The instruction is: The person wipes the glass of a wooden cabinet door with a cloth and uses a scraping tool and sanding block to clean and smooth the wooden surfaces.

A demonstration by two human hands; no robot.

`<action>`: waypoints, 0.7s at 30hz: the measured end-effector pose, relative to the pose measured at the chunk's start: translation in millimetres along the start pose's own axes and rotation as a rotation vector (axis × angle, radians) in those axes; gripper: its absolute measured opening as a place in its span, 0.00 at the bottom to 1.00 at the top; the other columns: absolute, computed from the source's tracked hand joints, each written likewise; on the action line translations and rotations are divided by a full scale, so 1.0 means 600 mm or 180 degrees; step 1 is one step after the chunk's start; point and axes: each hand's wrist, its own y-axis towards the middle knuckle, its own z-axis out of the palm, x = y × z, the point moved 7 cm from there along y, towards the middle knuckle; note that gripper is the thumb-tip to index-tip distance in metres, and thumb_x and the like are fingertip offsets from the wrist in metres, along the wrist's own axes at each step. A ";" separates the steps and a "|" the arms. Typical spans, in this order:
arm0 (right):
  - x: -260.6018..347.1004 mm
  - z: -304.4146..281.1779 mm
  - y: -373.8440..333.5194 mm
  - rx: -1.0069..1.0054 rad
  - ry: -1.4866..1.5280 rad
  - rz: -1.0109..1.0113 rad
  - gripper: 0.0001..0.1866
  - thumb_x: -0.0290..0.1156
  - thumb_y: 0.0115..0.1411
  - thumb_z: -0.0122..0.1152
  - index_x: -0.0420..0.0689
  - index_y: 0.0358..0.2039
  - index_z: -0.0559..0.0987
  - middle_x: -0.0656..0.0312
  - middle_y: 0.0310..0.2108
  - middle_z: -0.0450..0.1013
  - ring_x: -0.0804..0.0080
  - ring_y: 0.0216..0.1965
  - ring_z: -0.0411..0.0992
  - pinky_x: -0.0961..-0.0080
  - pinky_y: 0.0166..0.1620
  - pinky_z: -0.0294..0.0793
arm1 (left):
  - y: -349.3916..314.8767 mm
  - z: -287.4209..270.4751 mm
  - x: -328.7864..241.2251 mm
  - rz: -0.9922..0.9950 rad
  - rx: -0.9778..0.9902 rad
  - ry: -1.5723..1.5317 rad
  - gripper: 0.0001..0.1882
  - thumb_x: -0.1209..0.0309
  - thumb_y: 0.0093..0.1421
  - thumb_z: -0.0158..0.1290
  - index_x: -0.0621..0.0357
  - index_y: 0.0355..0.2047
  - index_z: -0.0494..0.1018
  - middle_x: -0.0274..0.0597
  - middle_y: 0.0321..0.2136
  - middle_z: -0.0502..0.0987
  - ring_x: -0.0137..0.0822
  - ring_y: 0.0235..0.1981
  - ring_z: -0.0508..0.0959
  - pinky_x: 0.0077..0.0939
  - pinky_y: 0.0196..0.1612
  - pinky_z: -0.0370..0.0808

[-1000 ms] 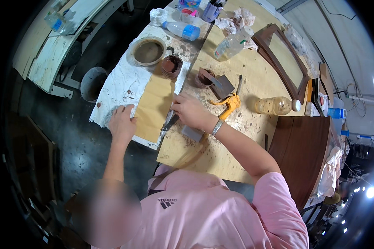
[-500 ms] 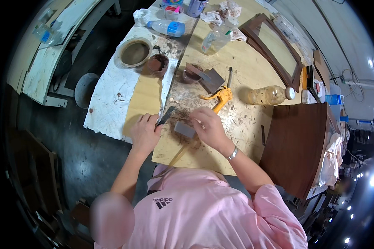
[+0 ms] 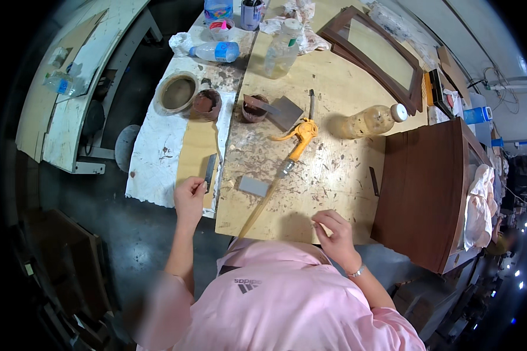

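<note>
My left hand [image 3: 190, 196] is closed at the near edge of a tan paper sheet [image 3: 194, 143], gripping the end of a thin dark flat blade [image 3: 210, 168] that points away from me. Over the table's front edge hovers my right hand [image 3: 334, 232], its fingers loosely bent and apart with nothing visible in them. Between the hands lies a grey rectangular block [image 3: 253, 186]. Beside it rests a yellow air blow gun [image 3: 304, 133], its tan hose [image 3: 256, 214] running toward my body.
A brown-stained cup [image 3: 253, 112] holds a spatula beside a dark flat plate [image 3: 287, 112]. A brown pot [image 3: 206, 106], a round bowl [image 3: 178, 93] and bottles [image 3: 221, 51] stand farther back. A yellowish bottle [image 3: 369, 121] lies near a dark wooden panel [image 3: 418, 193]; a wooden frame [image 3: 386, 52] is behind.
My left hand has drawn back slightly, with the blade now over the paper sheet. My right hand has left the grey block and moved right and nearer to me.
</note>
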 end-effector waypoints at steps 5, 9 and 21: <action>-0.020 -0.052 -0.041 -0.0026 -0.0035 0.0152 0.08 0.13 0.52 0.62 0.36 0.33 0.81 0.54 0.33 0.77 0.60 0.33 0.77 0.73 0.38 0.76 | -0.038 0.002 -0.004 -0.0621 -0.0085 -0.0955 0.02 0.79 0.63 0.55 0.64 0.35 0.76 0.29 0.24 0.74 0.19 0.22 0.68 0.16 0.25 0.64; -0.005 -0.111 -0.070 -0.0049 -0.0101 0.0080 0.08 0.13 0.52 0.61 0.36 0.33 0.80 0.54 0.33 0.77 0.60 0.32 0.77 0.73 0.36 0.76 | -0.054 0.020 -0.022 -0.0575 -0.0175 -0.1131 0.02 0.79 0.64 0.54 0.62 0.35 0.76 0.28 0.24 0.73 0.18 0.22 0.66 0.15 0.25 0.62; 0.145 -0.398 -0.175 -0.1198 -0.0817 -0.0996 0.11 0.18 0.48 0.62 0.33 0.34 0.80 0.51 0.28 0.77 0.57 0.30 0.77 0.62 0.42 0.79 | -0.091 0.158 -0.138 0.0188 0.0303 -0.0608 0.06 0.83 0.63 0.52 0.64 0.40 0.76 0.29 0.27 0.75 0.18 0.26 0.70 0.15 0.29 0.67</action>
